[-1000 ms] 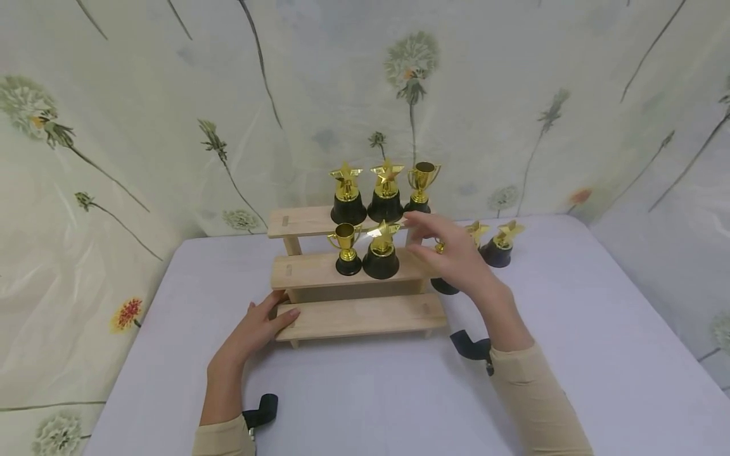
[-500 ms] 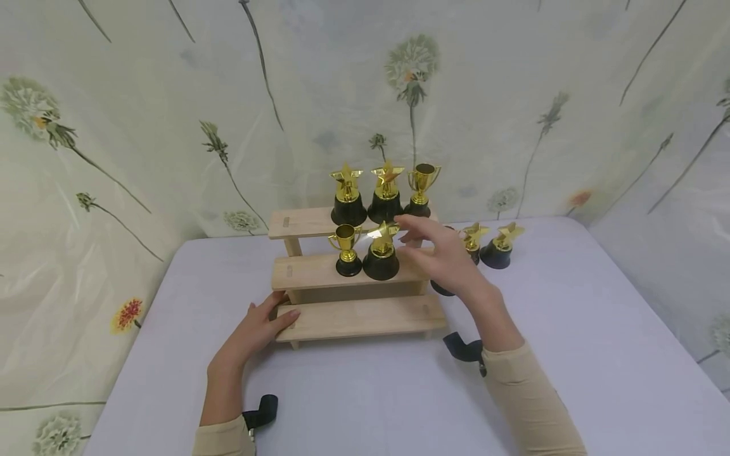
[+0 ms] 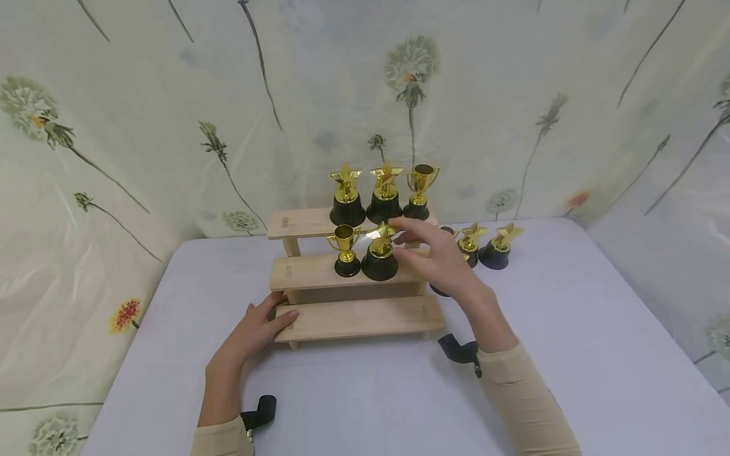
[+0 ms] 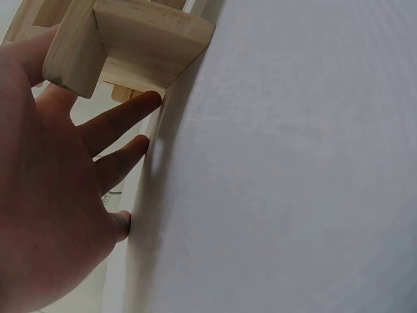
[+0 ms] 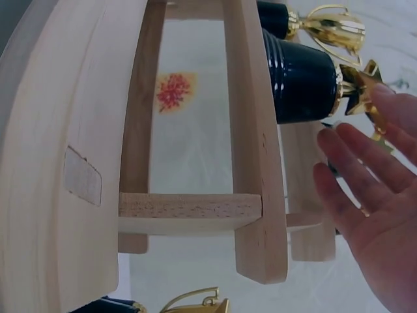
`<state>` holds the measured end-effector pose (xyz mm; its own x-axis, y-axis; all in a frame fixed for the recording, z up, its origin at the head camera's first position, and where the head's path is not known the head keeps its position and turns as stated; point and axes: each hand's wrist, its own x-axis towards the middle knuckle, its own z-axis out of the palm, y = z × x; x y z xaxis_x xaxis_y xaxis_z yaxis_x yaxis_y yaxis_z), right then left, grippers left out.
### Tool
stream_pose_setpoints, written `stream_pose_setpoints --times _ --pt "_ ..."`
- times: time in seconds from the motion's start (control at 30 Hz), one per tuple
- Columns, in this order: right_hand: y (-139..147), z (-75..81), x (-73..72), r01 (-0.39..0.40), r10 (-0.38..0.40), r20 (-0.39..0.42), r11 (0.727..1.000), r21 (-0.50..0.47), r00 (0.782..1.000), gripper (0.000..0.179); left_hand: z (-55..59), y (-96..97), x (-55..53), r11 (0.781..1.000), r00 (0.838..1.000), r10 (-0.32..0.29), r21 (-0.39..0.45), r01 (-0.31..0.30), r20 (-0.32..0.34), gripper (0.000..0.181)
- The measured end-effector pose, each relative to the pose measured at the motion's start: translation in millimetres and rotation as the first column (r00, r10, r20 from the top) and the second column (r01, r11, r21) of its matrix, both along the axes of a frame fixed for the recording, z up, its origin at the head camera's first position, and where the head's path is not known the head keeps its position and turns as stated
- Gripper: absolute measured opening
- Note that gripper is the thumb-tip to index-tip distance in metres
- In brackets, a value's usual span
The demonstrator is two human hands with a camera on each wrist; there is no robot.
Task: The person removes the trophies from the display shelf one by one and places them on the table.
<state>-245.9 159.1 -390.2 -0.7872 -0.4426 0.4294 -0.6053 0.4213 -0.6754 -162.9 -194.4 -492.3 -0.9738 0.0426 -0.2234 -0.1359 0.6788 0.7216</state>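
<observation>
One gold star trophy (image 3: 380,258) on a three-tier wooden stand (image 3: 305,221)

The trophy stands upright on the middle shelf (image 3: 308,272), just beside the right hand (image 3: 438,256), whose fingers are loosely spread; contact is unclear. The left hand (image 3: 256,326) pinches the end of the bottom shelf (image 3: 359,316). The trophy looks light and stiff, its gilt probably slippery; the black base (image 3: 380,270) seems the surest hold.

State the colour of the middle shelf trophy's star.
Gold; the star shows best in the head view.

A gold star trophy (image 3: 380,254) stands upright, midway up the tiered wooden rack (image 3: 359,318).
</observation>
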Motion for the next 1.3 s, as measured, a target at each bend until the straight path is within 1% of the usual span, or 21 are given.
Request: stream_pose_setpoints --times 0.23,0.37,0.53,0.67,0.77,0.9,1.1,1.3 --pt "-4.7 -0.2 0.6 0.014 -0.012 0.047 0.999 -0.034 0.999 0.038 0.9 -0.7 0.7 1.000 1.000 0.003 0.006 -0.003 0.011 0.079" --pt "-7.0 -1.1 1.4 0.026 -0.024 0.038 0.998 -0.054 0.999 0.032 -0.3 -1.5 0.5 1.000 1.000 -0.002 0.013 0.002 0.005 0.080" --pt "-11.5 -2.1 4.3 0.067 -0.067 0.012 0.995 -0.072 0.998 0.027 -1.5 -1.7 0.1 1.000 1.000 -0.007 0.018 0.007 -0.006 0.079" --pt "-16.8 -1.6 8.8 0.119 -0.117 0.027 0.989 -0.083 0.993 0.028 -1.3 -1.3 -0.1 1.000 1.000 -0.006 0.022 0.006 -0.009 0.079" --pt "-20.1 -3.0 10.9 0.136 -0.133 0.038 0.986 -0.097 0.990 0.028 -1.1 -1.0 -0.1 1.000 1.000 -0.009 0.024 0.009 -0.012 0.078" --pt "-21.6 -6.0 11.2 0.113 -0.110 0.030 0.986 -0.125 0.993 0.027 -0.4 -1.0 -0.4 1.000 1.000 -0.009 0.013 0.009 -0.004 0.079" --pt "-22.5 -6.5 11.7 0.079 -0.078 0.018 0.981 -0.175 0.997 0.026 0.8 -0.8 -0.3 1.000 1.000 0.000 0.006 0.000 0.007 0.079" --pt "-22.7 -9.2 11.6 0.088 -0.088 0.007 0.981 -0.175 0.996 0.027 0.4 -0.5 -0.1 1.000 1.000 0.001 0.008 -0.001 0.013 0.081"
